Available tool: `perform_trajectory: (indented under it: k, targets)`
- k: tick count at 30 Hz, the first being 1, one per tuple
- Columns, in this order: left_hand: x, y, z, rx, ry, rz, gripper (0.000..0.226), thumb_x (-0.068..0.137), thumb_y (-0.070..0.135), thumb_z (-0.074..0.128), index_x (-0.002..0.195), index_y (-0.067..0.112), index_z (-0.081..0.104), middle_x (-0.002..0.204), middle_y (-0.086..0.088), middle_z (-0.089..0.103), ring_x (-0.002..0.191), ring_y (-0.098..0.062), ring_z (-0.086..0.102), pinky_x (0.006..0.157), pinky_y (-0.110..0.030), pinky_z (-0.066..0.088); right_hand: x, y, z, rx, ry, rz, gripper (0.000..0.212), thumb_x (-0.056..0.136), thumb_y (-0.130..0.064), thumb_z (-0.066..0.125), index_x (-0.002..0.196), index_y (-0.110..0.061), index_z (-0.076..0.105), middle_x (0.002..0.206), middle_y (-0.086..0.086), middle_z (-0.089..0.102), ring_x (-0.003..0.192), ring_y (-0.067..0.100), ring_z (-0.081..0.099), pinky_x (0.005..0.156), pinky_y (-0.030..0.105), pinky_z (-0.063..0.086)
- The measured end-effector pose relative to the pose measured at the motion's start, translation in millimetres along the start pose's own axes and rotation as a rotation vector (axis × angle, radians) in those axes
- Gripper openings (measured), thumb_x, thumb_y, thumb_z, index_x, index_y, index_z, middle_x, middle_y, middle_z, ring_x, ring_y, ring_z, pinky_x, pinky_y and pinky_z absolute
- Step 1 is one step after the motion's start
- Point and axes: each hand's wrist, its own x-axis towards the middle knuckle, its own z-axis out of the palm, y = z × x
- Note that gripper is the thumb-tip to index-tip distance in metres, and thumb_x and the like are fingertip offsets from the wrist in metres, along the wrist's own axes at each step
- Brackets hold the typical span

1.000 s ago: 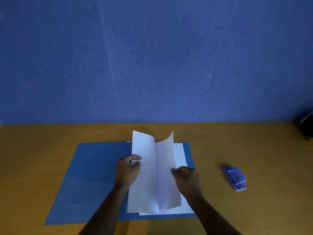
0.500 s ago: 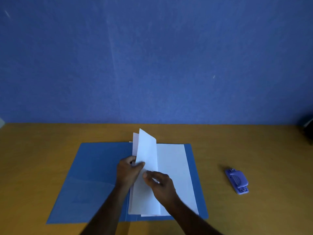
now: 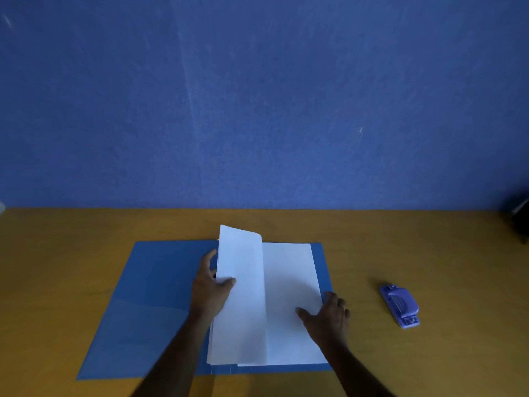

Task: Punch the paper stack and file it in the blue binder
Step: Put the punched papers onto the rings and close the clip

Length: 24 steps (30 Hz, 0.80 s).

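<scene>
The blue binder (image 3: 148,296) lies open and flat on the wooden table. On its right half rests the white paper stack (image 3: 289,299). Several upper sheets (image 3: 242,282) stand folded up and over toward the spine. My left hand (image 3: 210,287) grips these raised sheets at their left edge, thumb on the front. My right hand (image 3: 329,315) lies flat with fingers spread on the stack's right edge, holding nothing. The spine and any fastener are hidden behind the raised sheets. A small blue hole punch (image 3: 400,306) sits on the table to the right, apart from both hands.
A blue wall (image 3: 257,96) rises directly behind the table's far edge. A dark object (image 3: 519,222) sits at the far right edge of the table. Bare wooden table (image 3: 458,267) surrounds the binder and the punch.
My right hand let go of the turned sheets and moved right to the stack's right edge. The raised sheets swung further left and are now held by my left hand alone.
</scene>
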Motion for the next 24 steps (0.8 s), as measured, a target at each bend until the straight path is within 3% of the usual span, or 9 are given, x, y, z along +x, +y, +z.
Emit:
perform_trajectory:
  k: [6, 10, 13, 16, 18, 21, 24]
  targets:
    - [-3, -1, 3, 0.015, 0.008, 0.012, 0.076, 0.078, 0.005, 0.077, 0.140, 0.026, 0.037, 0.101, -0.004, 0.066, 0.076, -0.005, 0.063, 0.055, -0.014, 0.047, 6, -5, -1, 0.068, -0.025, 0.076, 0.098, 0.061, -0.037, 0.092, 0.137, -0.005, 0.039, 0.134, 0.018, 0.050, 0.125, 0.036, 0.048, 0.104, 0.043, 0.043]
    - [-2, -5, 5, 0.040, 0.022, 0.024, 0.065, 0.078, 0.006, 0.077, 0.129, 0.026, 0.042, 0.101, -0.007, 0.070, 0.075, -0.011, 0.067, 0.056, -0.020, 0.052, 13, -6, 0, 0.210, -0.046, 0.153, 0.094, 0.056, -0.027, 0.094, 0.133, -0.004, 0.047, 0.127, 0.017, 0.060, 0.118, 0.037, 0.057, 0.098, 0.047, 0.051]
    - [-1, -9, 6, 0.047, 0.017, 0.025, 0.055, 0.076, 0.008, 0.079, 0.115, 0.029, 0.046, 0.103, -0.007, 0.069, 0.080, -0.017, 0.069, 0.061, -0.024, 0.056, 13, -6, -4, 0.289, -0.086, 0.191, 0.067, 0.059, -0.024, 0.092, 0.116, -0.010, 0.060, 0.107, 0.008, 0.067, 0.098, 0.029, 0.064, 0.086, 0.041, 0.057]
    - [-1, -8, 8, 0.101, -0.003, 0.077, 0.032, 0.078, 0.004, 0.076, 0.100, 0.020, 0.059, 0.106, -0.001, 0.067, 0.095, -0.016, 0.064, 0.067, -0.011, 0.046, 13, -8, -11, 0.376, -0.126, 0.212, 0.034, 0.061, -0.021, 0.091, 0.083, -0.015, 0.065, 0.090, 0.006, 0.070, 0.083, 0.024, 0.064, 0.076, 0.036, 0.058]
    - [-2, -7, 9, 0.139, -0.015, 0.095, 0.021, 0.079, 0.004, 0.074, 0.091, 0.019, 0.065, 0.103, 0.003, 0.067, 0.097, -0.015, 0.063, 0.069, -0.009, 0.040, 13, -10, -18, 0.432, -0.138, 0.222, 0.032, 0.061, -0.020, 0.091, 0.071, -0.015, 0.062, 0.080, 0.006, 0.067, 0.075, 0.024, 0.063, 0.067, 0.032, 0.054]
    - [-3, -5, 9, 0.151, -0.030, 0.088, 0.018, 0.080, 0.005, 0.073, 0.088, 0.020, 0.067, 0.101, 0.006, 0.068, 0.096, -0.012, 0.062, 0.069, -0.005, 0.038, 13, -13, -21, 0.562, -0.167, 0.237, 0.037, 0.052, -0.015, 0.094, 0.076, -0.006, 0.067, 0.078, 0.013, 0.070, 0.068, 0.028, 0.066, 0.059, 0.033, 0.054]
    - [-2, -4, 9, 0.155, -0.033, 0.097, 0.017, 0.080, 0.005, 0.073, 0.090, 0.019, 0.069, 0.100, 0.006, 0.068, 0.094, -0.008, 0.060, 0.070, -0.003, 0.037, 12, -15, -22, 0.718, -0.263, 0.241, 0.060, 0.044, -0.012, 0.093, 0.097, 0.000, 0.069, 0.089, 0.019, 0.076, 0.075, 0.036, 0.074, 0.067, 0.047, 0.063]
